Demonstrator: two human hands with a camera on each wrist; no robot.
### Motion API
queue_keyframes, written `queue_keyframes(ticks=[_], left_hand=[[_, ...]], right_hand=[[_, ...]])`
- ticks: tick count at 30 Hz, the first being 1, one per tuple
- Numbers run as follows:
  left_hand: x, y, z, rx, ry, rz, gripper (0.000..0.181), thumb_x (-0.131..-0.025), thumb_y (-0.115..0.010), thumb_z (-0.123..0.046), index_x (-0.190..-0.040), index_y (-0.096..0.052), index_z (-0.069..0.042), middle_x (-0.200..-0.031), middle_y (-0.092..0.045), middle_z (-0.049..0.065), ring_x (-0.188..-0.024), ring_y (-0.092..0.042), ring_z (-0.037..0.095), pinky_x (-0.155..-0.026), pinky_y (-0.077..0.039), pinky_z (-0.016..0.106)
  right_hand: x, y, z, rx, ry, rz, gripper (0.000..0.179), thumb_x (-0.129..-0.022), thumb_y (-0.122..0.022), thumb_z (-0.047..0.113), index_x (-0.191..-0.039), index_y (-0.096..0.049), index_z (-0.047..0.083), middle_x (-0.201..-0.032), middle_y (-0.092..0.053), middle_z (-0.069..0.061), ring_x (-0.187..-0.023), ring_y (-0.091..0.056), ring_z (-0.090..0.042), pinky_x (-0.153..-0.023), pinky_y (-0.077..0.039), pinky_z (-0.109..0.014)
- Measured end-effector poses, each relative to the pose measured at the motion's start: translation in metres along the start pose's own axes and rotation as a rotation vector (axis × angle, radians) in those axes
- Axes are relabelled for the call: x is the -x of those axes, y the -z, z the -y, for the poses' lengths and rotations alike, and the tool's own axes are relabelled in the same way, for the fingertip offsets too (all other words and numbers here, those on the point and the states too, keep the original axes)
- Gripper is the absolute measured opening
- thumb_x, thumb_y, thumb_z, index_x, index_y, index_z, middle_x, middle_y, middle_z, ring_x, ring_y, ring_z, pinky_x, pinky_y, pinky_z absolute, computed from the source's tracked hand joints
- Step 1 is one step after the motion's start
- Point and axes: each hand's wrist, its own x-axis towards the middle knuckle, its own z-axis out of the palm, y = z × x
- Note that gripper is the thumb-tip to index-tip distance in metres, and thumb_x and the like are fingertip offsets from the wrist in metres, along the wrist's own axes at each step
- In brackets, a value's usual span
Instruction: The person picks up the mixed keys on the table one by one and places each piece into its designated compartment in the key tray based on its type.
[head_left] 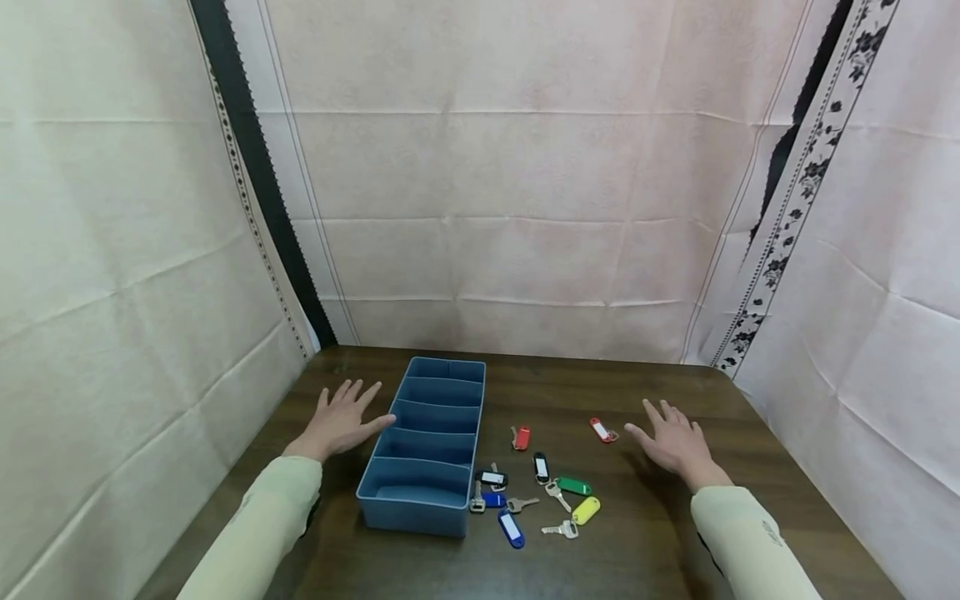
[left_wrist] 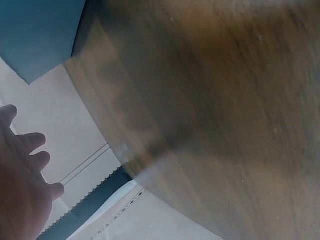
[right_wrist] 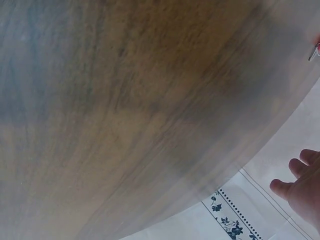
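My left hand [head_left: 341, 425] hovers with spread fingers at the left side of a blue divided tray [head_left: 420, 517]; whether its thumb touches the rim I cannot tell. Over the right part of the table, my right hand [head_left: 675, 442] has its fingers extended and holds nothing. Nearest to it lies a red key tag [head_left: 600, 430] with a key. Between tray and right hand are another red tag [head_left: 522, 438], a green tag [head_left: 573, 486], a yellow tag [head_left: 586, 510], a blue tag [head_left: 512, 530] and black tags, one of them a black tag [head_left: 542, 468] lying apart, with several silver keys [head_left: 558, 497].
The tray's compartments run in a row from front to back. A dark wooden table [head_left: 600, 567] carries everything. Pale cloth hangings [head_left: 487, 183] enclose its back and both sides, with a floral border [head_left: 795, 217] at right.
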Motion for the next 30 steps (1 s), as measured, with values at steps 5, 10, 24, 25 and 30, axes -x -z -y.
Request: queue_keyframes(ticks=[5,10,24,25,30], left_hand=[[0.003,0.000,0.000,0.021,-0.013,0.006,0.094,-0.091,-0.038,-0.077,-0.156,-0.030,-0.010,-0.156,-0.023,0.032,-0.145,-0.013,0.051,-0.109,-0.001,0.072],[0.006,0.001,-0.003,0.037,-0.042,0.005,0.091,-0.091,-0.041,-0.076,-0.155,-0.034,-0.011,-0.156,-0.025,0.031,-0.145,-0.015,0.051,-0.110,-0.004,0.072],[0.012,-0.003,-0.005,0.045,-0.100,0.010,0.084,-0.093,-0.041,-0.074,-0.151,-0.044,-0.012,-0.155,-0.028,0.029,-0.144,-0.020,0.049,-0.110,-0.008,0.072],[0.012,-0.003,-0.006,0.046,-0.100,0.010,0.084,-0.093,-0.041,-0.073,-0.150,-0.045,-0.012,-0.155,-0.028,0.029,-0.144,-0.020,0.049,-0.110,-0.008,0.072],[0.011,-0.005,-0.007,0.068,-0.100,0.012,0.083,-0.093,-0.042,-0.073,-0.150,-0.045,-0.012,-0.156,-0.027,0.029,-0.144,-0.019,0.049,-0.110,-0.008,0.071]], right_hand=[[-0.001,0.000,0.003,-0.009,0.003,0.002,0.087,-0.099,-0.036,0.066,-0.152,-0.031,-0.003,-0.151,-0.025,-0.039,-0.136,-0.024,-0.059,-0.105,-0.018,-0.074],[-0.002,0.000,0.007,-0.008,0.012,0.004,0.082,-0.101,-0.038,0.062,-0.152,-0.032,-0.002,-0.151,-0.026,-0.038,-0.136,-0.025,-0.058,-0.106,-0.019,-0.074],[-0.006,-0.011,0.024,-0.068,-0.012,-0.028,0.063,-0.103,-0.049,0.044,-0.142,-0.048,-0.005,-0.146,-0.034,-0.039,-0.130,-0.035,-0.058,-0.099,-0.033,-0.071],[-0.007,-0.012,0.026,-0.078,-0.021,-0.031,0.061,-0.102,-0.050,0.043,-0.141,-0.049,-0.005,-0.145,-0.035,-0.038,-0.130,-0.036,-0.058,-0.098,-0.034,-0.071],[-0.007,-0.014,0.032,-0.107,-0.070,-0.045,0.058,-0.101,-0.054,0.042,-0.134,-0.056,-0.005,-0.142,-0.038,-0.038,-0.126,-0.040,-0.057,-0.094,-0.039,-0.070]])
